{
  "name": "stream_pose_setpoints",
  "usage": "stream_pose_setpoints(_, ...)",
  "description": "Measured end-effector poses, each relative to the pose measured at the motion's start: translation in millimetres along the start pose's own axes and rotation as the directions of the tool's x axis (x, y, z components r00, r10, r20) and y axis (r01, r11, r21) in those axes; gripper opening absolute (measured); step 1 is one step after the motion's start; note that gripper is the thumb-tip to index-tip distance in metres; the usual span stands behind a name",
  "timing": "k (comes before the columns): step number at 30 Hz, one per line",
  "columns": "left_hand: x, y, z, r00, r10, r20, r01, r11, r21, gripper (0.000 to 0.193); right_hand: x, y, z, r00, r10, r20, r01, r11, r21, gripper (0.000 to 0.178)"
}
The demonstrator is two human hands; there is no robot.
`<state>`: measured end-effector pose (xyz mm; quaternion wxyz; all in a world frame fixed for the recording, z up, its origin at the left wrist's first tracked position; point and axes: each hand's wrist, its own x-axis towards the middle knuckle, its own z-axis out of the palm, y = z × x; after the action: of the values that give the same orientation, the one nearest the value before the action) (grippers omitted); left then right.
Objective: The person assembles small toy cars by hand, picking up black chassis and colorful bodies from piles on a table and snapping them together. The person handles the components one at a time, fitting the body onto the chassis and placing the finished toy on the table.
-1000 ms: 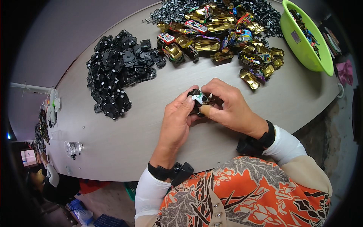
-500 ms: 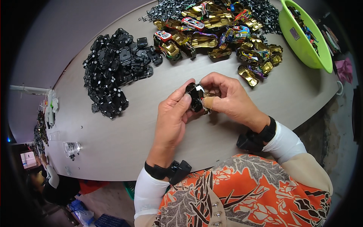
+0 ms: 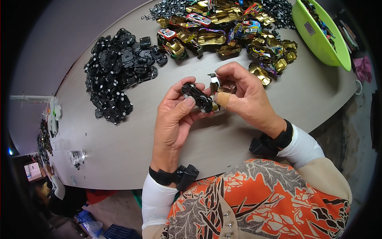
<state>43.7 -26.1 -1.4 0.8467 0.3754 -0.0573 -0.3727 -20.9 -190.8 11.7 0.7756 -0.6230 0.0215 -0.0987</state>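
Above table (image 3: 131,155) — black chassis (image 3: 197,96), angled down-right

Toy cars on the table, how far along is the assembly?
Done: the green tub at the far right holds a few pieces, too small to identify. In hand: the left hand holds a black chassis against a car body in the right hand. Left: large piles of black chassis and gold and printed car bodies.

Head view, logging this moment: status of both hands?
Left hand holds black chassis. Right hand holds shiny car body. Parts touching, above the table.
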Motion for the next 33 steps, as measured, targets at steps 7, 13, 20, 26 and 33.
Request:
stream_pose_setpoints(7, -0.3, -0.9, 1.9, 1.000, 0.022, 0.002, -0.022, 0.999, 0.024, 0.044, -2.3, -2.1, 0.1, 0.997, -0.073, 0.001, 0.073, 0.986, -0.148, 0.025)
stream_pose_setpoints(13, -1.9, -3.2, 3.5, 1.000, 0.011, -0.010, -0.010, 0.997, 0.077, 0.042, -6.1, -3.1, 0.6, 0.990, -0.115, 0.087, 0.140, 0.909, -0.393, 0.026)
stream_pose_setpoints(20, -5.9, -5.1, 11.7, 0.997, 0.052, -0.061, -0.041, 0.985, 0.165, 0.043, -4.8, -2.0, 3.7, 0.975, -0.191, 0.117, 0.224, 0.860, -0.459, 0.029)
stream_pose_setpoints(26, -8.4, -4.3, 12.7, 0.994, 0.082, -0.072, -0.061, 0.965, 0.257, 0.041, -3.0, -4.2, 3.0, 0.964, -0.181, 0.192, 0.250, 0.859, -0.446, 0.029)
stream_pose_setpoints(33, -9.9, -9.5, 10.0, 0.971, 0.231, 0.065, -0.229, 0.811, 0.538, 0.039, -2.2, -7.2, -1.4, 0.961, -0.138, 0.238, 0.240, 0.847, -0.474, 0.030)
